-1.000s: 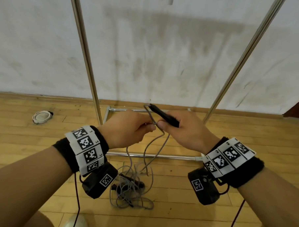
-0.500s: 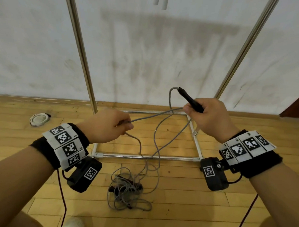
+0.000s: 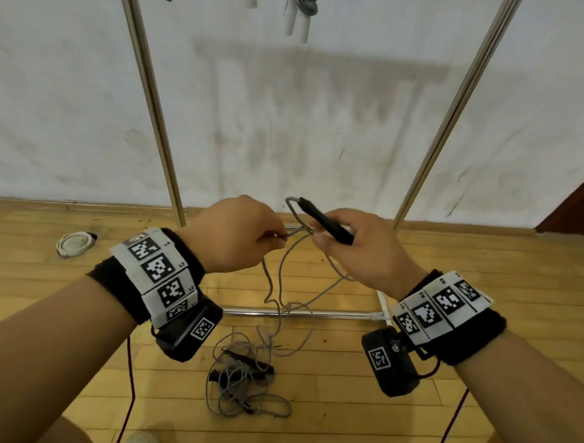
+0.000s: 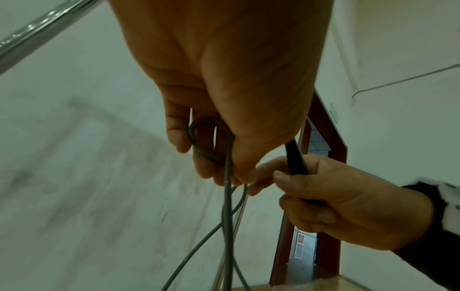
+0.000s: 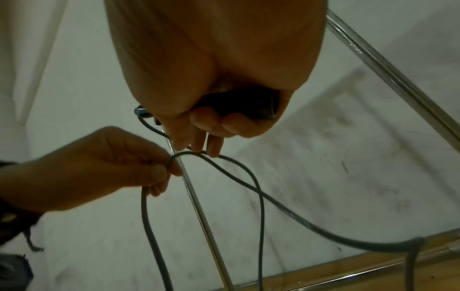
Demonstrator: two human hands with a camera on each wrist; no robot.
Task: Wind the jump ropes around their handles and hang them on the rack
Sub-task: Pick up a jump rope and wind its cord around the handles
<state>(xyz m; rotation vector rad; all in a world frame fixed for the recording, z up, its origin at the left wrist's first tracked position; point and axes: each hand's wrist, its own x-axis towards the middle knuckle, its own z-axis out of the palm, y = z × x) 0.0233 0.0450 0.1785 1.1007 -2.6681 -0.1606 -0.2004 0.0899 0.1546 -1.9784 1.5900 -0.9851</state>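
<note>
Head view | right hand (image 3: 358, 248) grips black handle (image 3: 326, 225) | left hand (image 3: 234, 237) pinches grey rope (image 3: 279, 278) | risk: floor tangle (image 3: 247, 387) snags, jerking loop loose

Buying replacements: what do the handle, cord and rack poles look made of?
Black handle: matte, likely plastic or rubber. Grey cord: smooth, bends freely, probably PVC-coated. Rack poles: shiny, mirror-like glints, apparently chromed or stainless steel.

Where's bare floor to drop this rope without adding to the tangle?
Free: the floorboards right of the rack's base bar, and the strip between the white ring and the left upright. Crowded: the rope pile below both hands, its strands crossing the bar.
</note>
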